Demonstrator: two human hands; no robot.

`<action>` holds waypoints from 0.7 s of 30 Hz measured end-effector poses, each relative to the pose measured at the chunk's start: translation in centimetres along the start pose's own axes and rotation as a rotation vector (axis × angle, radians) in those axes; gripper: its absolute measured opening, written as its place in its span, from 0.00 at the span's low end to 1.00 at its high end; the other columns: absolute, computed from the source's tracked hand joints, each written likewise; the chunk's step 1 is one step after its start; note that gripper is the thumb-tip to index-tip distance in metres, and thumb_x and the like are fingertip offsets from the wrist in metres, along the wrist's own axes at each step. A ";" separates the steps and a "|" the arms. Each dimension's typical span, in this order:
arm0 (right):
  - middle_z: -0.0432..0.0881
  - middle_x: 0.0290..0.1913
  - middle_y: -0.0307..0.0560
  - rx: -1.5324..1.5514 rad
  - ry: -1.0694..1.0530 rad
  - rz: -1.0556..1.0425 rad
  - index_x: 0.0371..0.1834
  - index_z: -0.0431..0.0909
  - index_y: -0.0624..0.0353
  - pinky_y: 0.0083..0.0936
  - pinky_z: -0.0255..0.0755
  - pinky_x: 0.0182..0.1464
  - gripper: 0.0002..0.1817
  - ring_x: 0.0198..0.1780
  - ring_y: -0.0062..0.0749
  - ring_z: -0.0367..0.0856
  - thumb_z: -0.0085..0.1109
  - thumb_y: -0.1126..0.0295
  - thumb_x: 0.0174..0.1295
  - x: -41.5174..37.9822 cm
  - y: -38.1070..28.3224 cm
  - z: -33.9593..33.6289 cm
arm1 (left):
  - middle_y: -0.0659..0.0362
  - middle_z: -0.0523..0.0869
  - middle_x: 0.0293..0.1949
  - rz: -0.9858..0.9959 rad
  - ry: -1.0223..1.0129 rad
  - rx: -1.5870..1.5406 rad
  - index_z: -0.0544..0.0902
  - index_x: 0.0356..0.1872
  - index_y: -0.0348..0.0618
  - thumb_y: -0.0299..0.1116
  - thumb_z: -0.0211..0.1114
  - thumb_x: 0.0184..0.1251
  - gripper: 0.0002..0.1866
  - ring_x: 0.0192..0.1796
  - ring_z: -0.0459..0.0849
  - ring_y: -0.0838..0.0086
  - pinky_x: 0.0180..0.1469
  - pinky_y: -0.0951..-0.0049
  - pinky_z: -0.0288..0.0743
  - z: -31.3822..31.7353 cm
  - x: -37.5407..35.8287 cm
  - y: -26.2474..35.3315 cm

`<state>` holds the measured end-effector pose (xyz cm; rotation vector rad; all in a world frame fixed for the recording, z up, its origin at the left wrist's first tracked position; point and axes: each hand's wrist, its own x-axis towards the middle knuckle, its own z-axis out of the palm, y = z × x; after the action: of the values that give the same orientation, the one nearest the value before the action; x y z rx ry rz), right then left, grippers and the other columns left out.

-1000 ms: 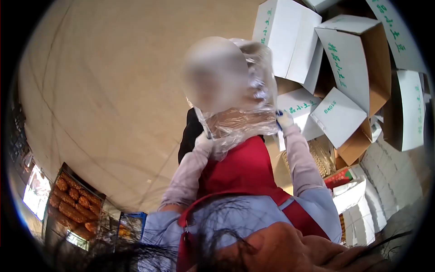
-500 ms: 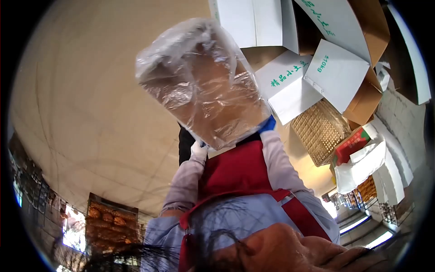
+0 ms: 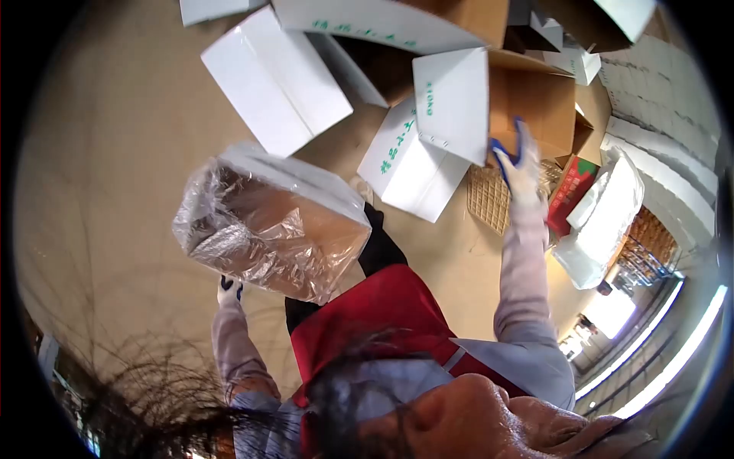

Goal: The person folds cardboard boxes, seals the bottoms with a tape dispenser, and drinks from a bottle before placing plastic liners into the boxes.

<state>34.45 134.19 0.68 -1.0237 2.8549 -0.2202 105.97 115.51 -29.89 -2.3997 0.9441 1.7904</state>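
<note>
A cardboard box lined with clear plastic stands in front of my legs, its plastic folded over the rim. My left hand, in a white and blue glove, is at the lower left edge of this box; its fingers are partly hidden. On the right, my right hand is stretched out with the fingers apart and nothing in it. It is over the side of an open brown-lined carton, close to a woven basket.
White cartons with green lettering lie at the top centre, beside a closed-looking white box. A red box and white plastic bags are on the right, near a pale wall.
The plastic-lined box has moved left and down in view. My right hand has let go of it and reached out to the right. My left hand has shifted left, and the view has turned.
</note>
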 end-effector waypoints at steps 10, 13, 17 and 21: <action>0.57 0.67 0.54 0.199 -0.439 -0.260 0.71 0.47 0.49 0.53 0.41 0.66 0.44 0.70 0.51 0.48 0.53 0.44 0.55 -2.4 -2.9 -0.5 | 0.59 0.76 0.42 0.117 0.074 0.267 0.60 0.66 0.60 0.21 0.67 0.46 0.43 0.25 0.75 0.78 0.23 0.77 0.72 8.2 -18.0 11.5; 0.60 0.65 0.53 -0.369 -0.567 -0.195 0.71 0.48 0.46 0.56 0.40 0.66 0.50 0.69 0.51 0.51 0.60 0.43 0.46 -6.7 2.3 1.2 | 0.57 0.77 0.44 0.151 0.025 0.388 0.61 0.65 0.59 0.30 0.71 0.44 0.43 0.34 0.79 0.73 0.33 0.72 0.77 11.8 -23.1 13.4; 0.72 0.56 0.48 -0.560 -0.848 0.027 0.71 0.43 0.33 0.47 0.63 0.56 0.44 0.56 0.41 0.70 0.56 0.49 0.52 -2.9 1.7 0.9 | 0.49 0.71 0.55 0.254 0.202 0.735 0.62 0.64 0.57 0.34 0.70 0.44 0.41 0.57 0.72 0.55 0.58 0.64 0.68 13.4 -26.1 14.6; 0.80 0.45 0.44 -0.534 -0.891 -0.429 0.56 0.71 0.40 0.33 0.69 0.52 0.24 0.51 0.40 0.75 0.56 0.53 0.54 0.0 3.4 2.2 | 0.51 0.70 0.57 0.864 0.284 0.853 0.66 0.61 0.58 0.30 0.64 0.48 0.34 0.52 0.76 0.57 0.53 0.62 0.73 11.6 -25.7 15.2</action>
<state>32.66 136.55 -2.01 -1.3502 1.8803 0.8025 84.59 118.87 -6.33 -1.7645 2.4011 0.7433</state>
